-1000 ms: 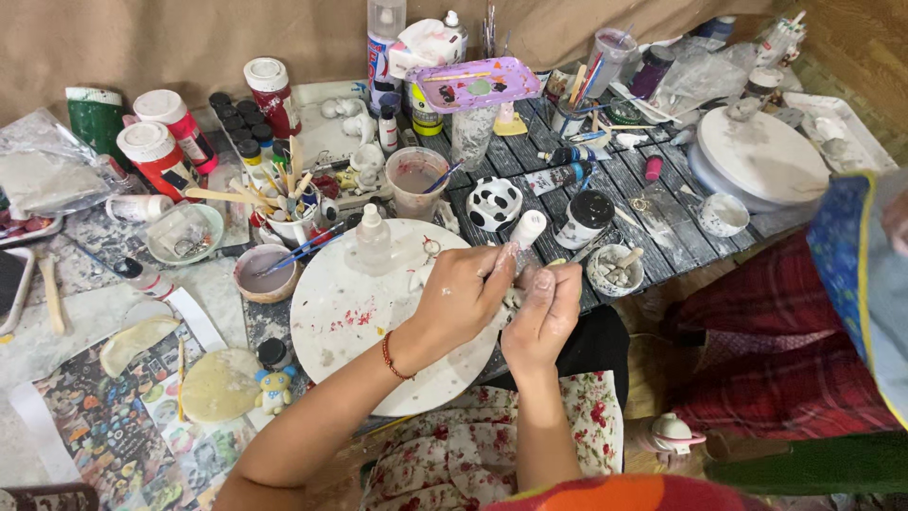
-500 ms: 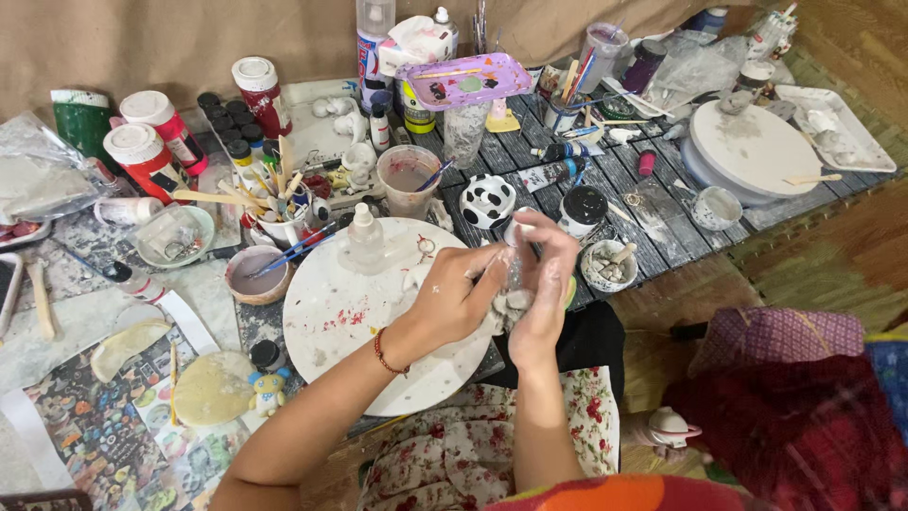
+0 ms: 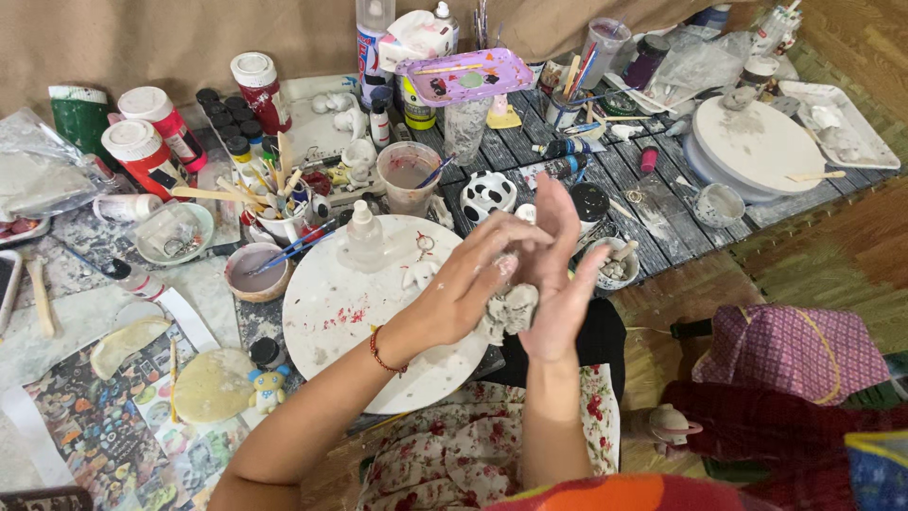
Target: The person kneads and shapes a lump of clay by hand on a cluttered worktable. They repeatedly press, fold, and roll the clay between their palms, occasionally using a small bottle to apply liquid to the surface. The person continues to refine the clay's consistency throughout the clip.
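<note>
Over the near edge of the white round board, your left hand and right hand press together on a pale clay lump; a plastic cup stands beyond.

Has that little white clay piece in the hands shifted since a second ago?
Yes. The white clay piece has come down toward the person, from level with the black-and-white spotted cup to over the near edge of the round white board.
</note>
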